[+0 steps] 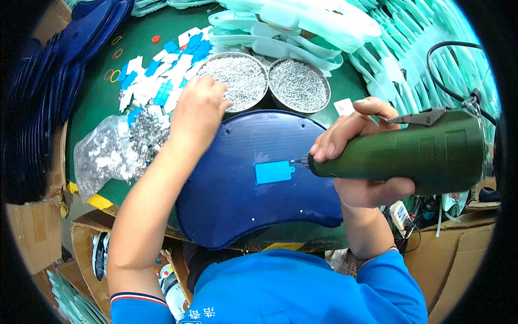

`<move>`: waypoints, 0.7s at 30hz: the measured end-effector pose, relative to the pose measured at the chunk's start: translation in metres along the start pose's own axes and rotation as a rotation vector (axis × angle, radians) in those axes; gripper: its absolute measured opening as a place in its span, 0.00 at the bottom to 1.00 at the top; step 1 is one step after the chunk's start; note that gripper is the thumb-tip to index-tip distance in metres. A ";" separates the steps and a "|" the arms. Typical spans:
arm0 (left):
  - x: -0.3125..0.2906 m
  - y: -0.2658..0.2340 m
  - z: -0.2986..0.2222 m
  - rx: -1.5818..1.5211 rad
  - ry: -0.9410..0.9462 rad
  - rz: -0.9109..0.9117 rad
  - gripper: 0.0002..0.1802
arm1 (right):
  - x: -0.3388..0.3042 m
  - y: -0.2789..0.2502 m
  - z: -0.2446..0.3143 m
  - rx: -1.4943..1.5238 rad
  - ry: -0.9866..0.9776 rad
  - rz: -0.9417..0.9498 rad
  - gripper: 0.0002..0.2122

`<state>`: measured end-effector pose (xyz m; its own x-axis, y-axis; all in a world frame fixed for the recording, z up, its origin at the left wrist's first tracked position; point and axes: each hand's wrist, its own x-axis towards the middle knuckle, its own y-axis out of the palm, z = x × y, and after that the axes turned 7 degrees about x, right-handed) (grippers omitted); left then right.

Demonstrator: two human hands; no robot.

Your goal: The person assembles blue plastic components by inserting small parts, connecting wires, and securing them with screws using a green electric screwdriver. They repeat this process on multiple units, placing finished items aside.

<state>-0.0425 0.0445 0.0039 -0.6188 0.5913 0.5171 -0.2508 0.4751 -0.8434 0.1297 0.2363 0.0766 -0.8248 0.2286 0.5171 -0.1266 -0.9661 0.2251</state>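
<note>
Right hand point(348, 130): grip clamped round the barrel of the green power driver point(426, 154), fingers over the far side, thumb side toward the body. Driver lies roughly level, bit pointing left, out ahead of the grip.

Light-blue tag point(272, 172) is left of the right grip, just past the bit, flat on the dark-blue panel point(232, 189). Long axis runs roughly left-right, right end a touch farther from the body, loop at that end, so loop faces the right grip.

Key relation: bit axis and tag axis nearly in line, tip at the tag's upper right corner. Can't tell if tip touches or hovers. Right hand is clearly the nearer one.

Left hand point(195, 110): well off from the tag, which sits right of it and closer to the body. Its grip is at the left bowl point(260, 101), full of small silver pieces point(243, 78). Fingers bent; can't tell whether they're together or pinching anything.

Around left grip: right bowl point(276, 101) to its right, similar fill; loose blue and white tags point(181, 56) beyond and left; clear bag point(89, 148) left and nearer the body, on the green tabletop point(154, 24).
</note>
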 end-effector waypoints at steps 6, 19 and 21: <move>0.020 0.017 0.013 -0.028 -0.055 0.132 0.05 | 0.020 -0.031 -0.008 -0.095 0.005 -0.117 0.53; 0.030 0.015 -0.011 -0.113 0.032 0.014 0.05 | 0.037 -0.045 -0.039 -0.087 0.073 -0.050 0.47; 0.025 0.013 -0.028 -0.288 0.066 0.038 0.04 | 0.038 -0.045 -0.044 -0.039 0.098 -0.014 0.46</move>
<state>-0.0402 0.0841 0.0104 -0.5719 0.6489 0.5019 -0.0005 0.6116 -0.7912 0.0798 0.2827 0.0494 -0.8726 0.2314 0.4301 -0.1584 -0.9671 0.1989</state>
